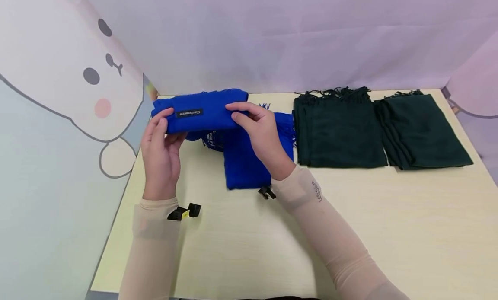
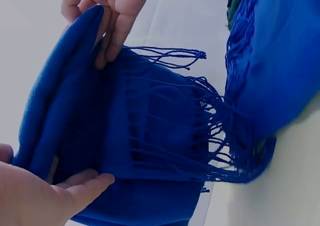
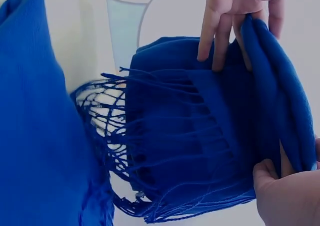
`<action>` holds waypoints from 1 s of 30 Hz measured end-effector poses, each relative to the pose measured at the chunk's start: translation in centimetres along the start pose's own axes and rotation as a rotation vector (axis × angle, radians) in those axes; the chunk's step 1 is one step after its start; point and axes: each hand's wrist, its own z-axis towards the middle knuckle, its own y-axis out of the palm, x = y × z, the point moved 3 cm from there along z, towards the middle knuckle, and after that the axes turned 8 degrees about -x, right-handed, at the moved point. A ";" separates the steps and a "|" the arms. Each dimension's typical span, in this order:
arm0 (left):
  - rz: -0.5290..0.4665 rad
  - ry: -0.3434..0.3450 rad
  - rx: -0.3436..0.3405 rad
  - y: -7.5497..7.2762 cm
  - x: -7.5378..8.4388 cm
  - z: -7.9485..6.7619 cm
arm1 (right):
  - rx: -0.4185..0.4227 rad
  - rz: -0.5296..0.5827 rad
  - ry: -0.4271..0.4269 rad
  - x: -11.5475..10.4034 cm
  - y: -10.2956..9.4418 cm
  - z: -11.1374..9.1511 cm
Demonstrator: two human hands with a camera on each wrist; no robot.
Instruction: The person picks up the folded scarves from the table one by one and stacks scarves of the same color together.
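Note:
A folded blue scarf [image 1: 210,112] with a black "Cashmere" label is held up over the far left of the table. My left hand [image 1: 161,151] grips its left end, thumb on the labelled face. At the right end my right hand [image 1: 258,129] pinches the fold between thumb and fingers. Both wrist views look into the underside, where long fringe [image 2: 165,136] hangs across the cloth. A second folded blue scarf [image 1: 247,166] lies on the table beneath and to the right, partly covered by my right hand.
Two folded dark green scarves [image 1: 342,133] [image 1: 426,133] lie side by side at the back right, fringes toward the pale curtain [image 1: 295,40]. The light wooden table [image 1: 241,248] runs left to a wall with a cartoon bear [image 1: 58,53].

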 end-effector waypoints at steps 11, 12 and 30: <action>-0.032 -0.044 -0.178 3.8 -1.2 2.3 | 0.124 0.080 -0.051 -1.6 -3.9 0.1; -0.033 -0.053 -0.192 4.1 -1.3 2.5 | 0.132 0.101 -0.060 -1.7 -4.3 0.1; -0.241 -0.227 -0.236 8.8 -4.0 6.1 | 0.181 0.298 -0.208 -3.1 -8.4 1.0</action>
